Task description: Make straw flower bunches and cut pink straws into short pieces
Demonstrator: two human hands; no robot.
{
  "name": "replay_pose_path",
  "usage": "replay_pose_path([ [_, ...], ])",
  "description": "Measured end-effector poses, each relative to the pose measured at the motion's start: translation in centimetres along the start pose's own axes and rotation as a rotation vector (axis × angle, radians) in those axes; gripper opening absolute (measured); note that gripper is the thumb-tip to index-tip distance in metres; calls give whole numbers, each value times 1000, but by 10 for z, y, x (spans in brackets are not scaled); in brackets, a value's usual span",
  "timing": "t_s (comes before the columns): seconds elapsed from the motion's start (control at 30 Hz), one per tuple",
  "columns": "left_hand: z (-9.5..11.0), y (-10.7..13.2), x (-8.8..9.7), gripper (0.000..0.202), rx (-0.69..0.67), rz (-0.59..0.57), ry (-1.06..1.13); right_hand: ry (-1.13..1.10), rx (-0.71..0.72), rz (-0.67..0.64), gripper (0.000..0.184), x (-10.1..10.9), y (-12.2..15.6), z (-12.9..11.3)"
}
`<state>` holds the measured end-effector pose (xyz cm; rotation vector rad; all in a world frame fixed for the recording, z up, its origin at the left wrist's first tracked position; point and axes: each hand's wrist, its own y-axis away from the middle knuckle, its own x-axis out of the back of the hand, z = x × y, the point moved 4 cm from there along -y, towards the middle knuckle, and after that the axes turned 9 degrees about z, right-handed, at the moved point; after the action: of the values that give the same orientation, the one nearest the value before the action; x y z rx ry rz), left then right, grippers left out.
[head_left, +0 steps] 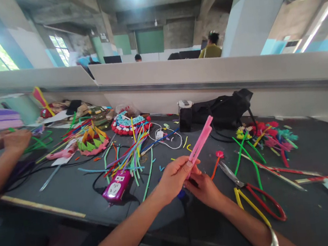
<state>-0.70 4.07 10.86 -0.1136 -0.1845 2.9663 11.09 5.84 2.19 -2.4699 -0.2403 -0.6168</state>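
Note:
My left hand [173,179] is closed around a small bundle of pink pipe cleaners [201,140], which point up and away to the right. Just below, my right hand [205,189] has its fingers curled at the lower end of the same bundle; part of that grip is hidden behind my left hand. To the right of my hands lie scissors [240,183] with one red and one yellow handle. An orange stem with a pink tip [219,155] rests by the blades. Green pipe cleaners [255,163] spread out beyond the scissors.
A purple power socket [117,187] and a pile of colored pipe cleaners [135,146] lie on the left. Behind them sit a paper-like crown [93,141] and a phone [185,119]. A black bag [225,109] leans at the partition. A co-worker's hands [16,141] are at far left.

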Motion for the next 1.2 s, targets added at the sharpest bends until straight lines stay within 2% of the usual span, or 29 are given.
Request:
replay_pose_path([
  [0.13,-17,-3,0,32,27,36,-17,-28,-64,-20,18,-7,0,13],
  [0.3,-23,-5,4,37,46,36,-1,-28,-89,-16,16,-6,0,14],
  [0.5,-44,-13,12,37,104,90,13,-9,-123,-71,15,-11,0,20],
  [0.8,-64,-17,15,32,76,103,-42,-17,-164,-67,16,-11,-2,23],
  [0.93,-79,-21,19,29,-54,142,-216,-46,-176,-43,18,-11,-3,24],
  [1.07,-82,-24,24,24,-231,199,-379,-57,-216,36,29,-7,-6,26],
  [1.2,-80,-23,21,24,-347,106,-597,-61,-240,78,30,-5,-7,30],
])
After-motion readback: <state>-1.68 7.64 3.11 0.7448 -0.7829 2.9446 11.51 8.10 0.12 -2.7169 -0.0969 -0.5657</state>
